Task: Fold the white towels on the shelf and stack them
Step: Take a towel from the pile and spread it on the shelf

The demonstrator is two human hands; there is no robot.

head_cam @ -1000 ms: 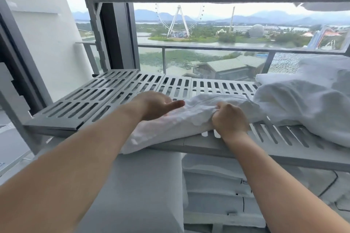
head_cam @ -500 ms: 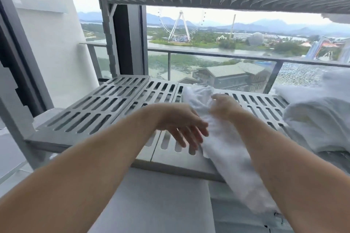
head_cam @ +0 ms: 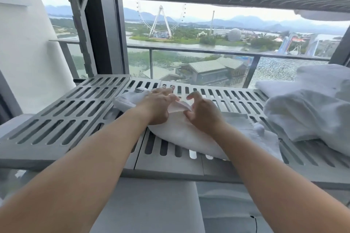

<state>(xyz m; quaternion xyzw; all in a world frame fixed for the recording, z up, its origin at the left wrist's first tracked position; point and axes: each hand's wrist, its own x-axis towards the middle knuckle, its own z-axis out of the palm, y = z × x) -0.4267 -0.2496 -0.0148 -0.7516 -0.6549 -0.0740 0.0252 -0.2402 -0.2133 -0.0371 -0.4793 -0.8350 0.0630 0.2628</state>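
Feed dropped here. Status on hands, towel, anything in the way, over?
Left hand flat on towel. Right hand pinching its fold. Towel bunched on shelf. Unfolded pile at right.

**White towel** (head_cam: 189,134): a rumpled, partly folded length lying diagonally across the middle of the slatted grey shelf (head_cam: 66,119). Its far end, which bears a small grey tag, is near the shelf's rear edge, and its near end reaches the front edge. One fold stands raised at mid-length.

**Heap of white towels** (head_cam: 306,111): unfolded and bunched at the shelf's right end, just beside the first towel.
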